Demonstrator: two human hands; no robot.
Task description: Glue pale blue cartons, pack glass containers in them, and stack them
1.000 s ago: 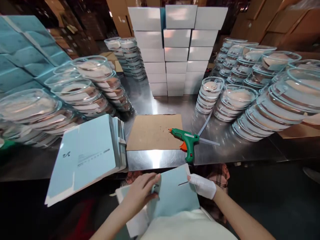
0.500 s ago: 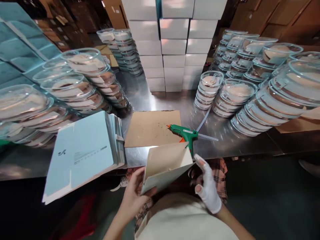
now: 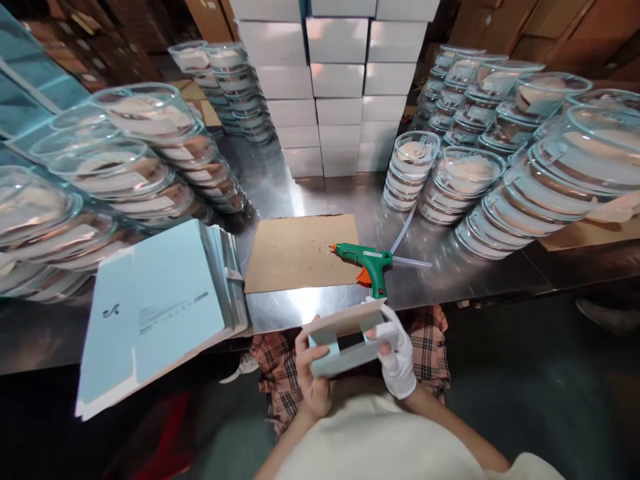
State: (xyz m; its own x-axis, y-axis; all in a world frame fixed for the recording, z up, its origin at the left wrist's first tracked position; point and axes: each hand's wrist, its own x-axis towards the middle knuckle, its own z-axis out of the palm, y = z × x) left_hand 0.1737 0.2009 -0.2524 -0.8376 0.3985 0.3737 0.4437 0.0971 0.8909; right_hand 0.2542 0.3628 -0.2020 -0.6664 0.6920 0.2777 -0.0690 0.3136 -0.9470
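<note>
Just below the glue gun [image 3: 367,261], both hands grasp a half-folded box [image 3: 345,340]: the bare left hand [image 3: 313,377] clasps its left end, the gloved right hand [image 3: 397,357] pinches its right end.

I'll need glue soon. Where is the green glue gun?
In the head view, the green glue gun lies on the steel table, at the cardboard sheet's right edge, just beyond both hands.
</note>
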